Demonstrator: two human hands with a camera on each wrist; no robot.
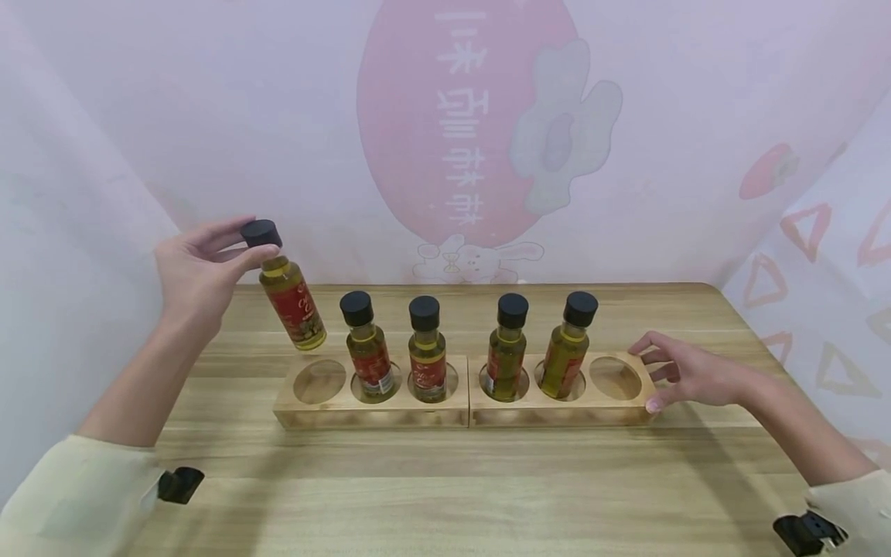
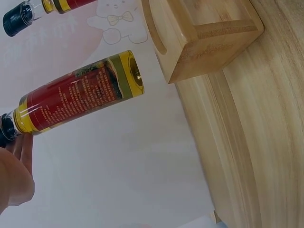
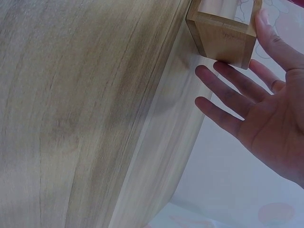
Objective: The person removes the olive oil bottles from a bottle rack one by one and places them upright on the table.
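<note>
My left hand [image 1: 202,263] holds a small olive oil bottle [image 1: 294,305] by its black cap, with thumb and fingers around it. The bottle has a red label and hangs tilted above the left end of a wooden bottle rack [image 1: 369,419]; the round hole below it holds no bottle. In the left wrist view the bottle [image 2: 80,92] is clear of the rack end [image 2: 209,52]. My right hand [image 1: 689,375] grips the outer end of a second wooden rack [image 1: 557,416], thumb at the front corner and index finger at the back. Its other fingers spread beside the end face [image 3: 223,42].
Two bottles [image 1: 370,360] [image 1: 428,360] stand in the left rack, and two more [image 1: 506,363] [image 1: 564,360] in the right one. The racks meet end to end on a wood-grain table [image 1: 445,495]. Behind rises a pale printed curtain [image 1: 278,116].
</note>
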